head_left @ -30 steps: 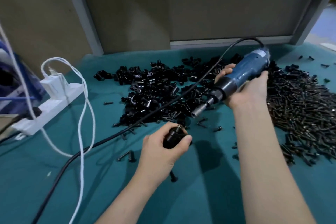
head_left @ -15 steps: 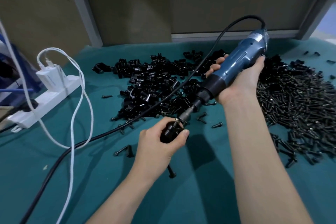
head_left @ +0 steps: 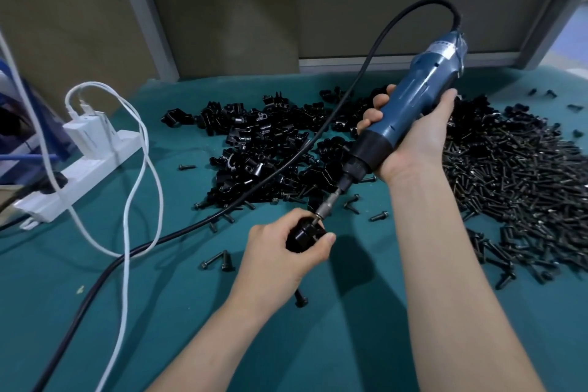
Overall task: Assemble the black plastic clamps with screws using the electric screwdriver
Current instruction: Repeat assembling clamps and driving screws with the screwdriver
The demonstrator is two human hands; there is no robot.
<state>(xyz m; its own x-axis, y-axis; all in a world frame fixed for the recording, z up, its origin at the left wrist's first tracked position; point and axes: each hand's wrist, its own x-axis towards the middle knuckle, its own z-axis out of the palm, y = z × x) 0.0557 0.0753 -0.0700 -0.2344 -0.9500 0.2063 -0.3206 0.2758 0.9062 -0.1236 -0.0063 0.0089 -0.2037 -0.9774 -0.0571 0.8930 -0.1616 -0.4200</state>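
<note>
black plastic clamp point(head_left: 304, 234) gripped in curled left hand point(head_left: 283, 254) over the bench point(head_left: 191, 328) middle. right hand point(head_left: 413, 137) wrapped round blue electric screwdriver point(head_left: 410, 111), bit tip on the screw in the clamp. looks mid-drive on this piece. clamp pile point(head_left: 261, 143) toward back edge, screw pile point(head_left: 525, 175) at right edge both big, so most work seems left. finished clamps not tellable.

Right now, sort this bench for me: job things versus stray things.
Job: screwdriver in right hand; clamp in left hand; clamp pile; screw pile.
Stray: power strip; charger; white cable.
</note>
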